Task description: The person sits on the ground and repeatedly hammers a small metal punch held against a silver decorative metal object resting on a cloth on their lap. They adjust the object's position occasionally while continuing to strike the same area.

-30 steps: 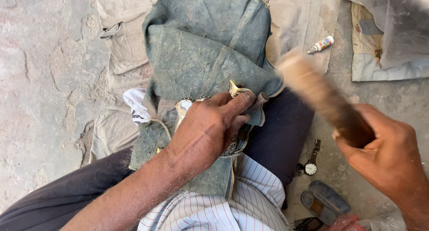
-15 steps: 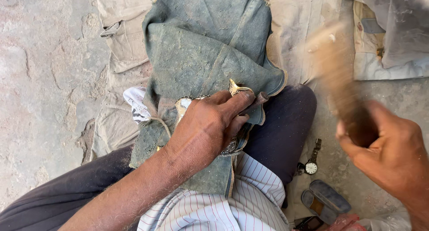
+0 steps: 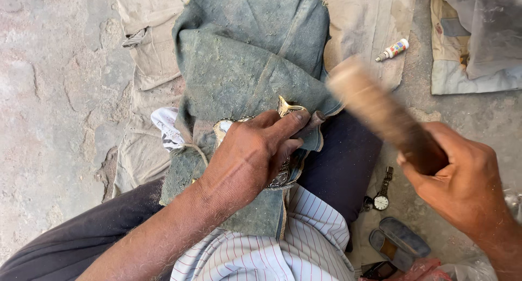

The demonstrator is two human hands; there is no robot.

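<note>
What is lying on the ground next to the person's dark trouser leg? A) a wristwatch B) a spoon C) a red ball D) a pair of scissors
A: a small wristwatch with a white round face lies on the ground beside the dark trouser leg, below the right hand that grips a wooden mallet.

A wristwatch (image 3: 381, 200) lies on the grey concrete floor (image 3: 49, 96), and everything else sits around it. Just below it lie a pair of dark sandals (image 3: 398, 243); far above it, a small white glue bottle (image 3: 393, 50) rests on a beige cloth (image 3: 364, 25). Up and to the watch's right is a pale patched cloth (image 3: 473, 47), and well to its left a white patterned rag (image 3: 166, 129).
</note>
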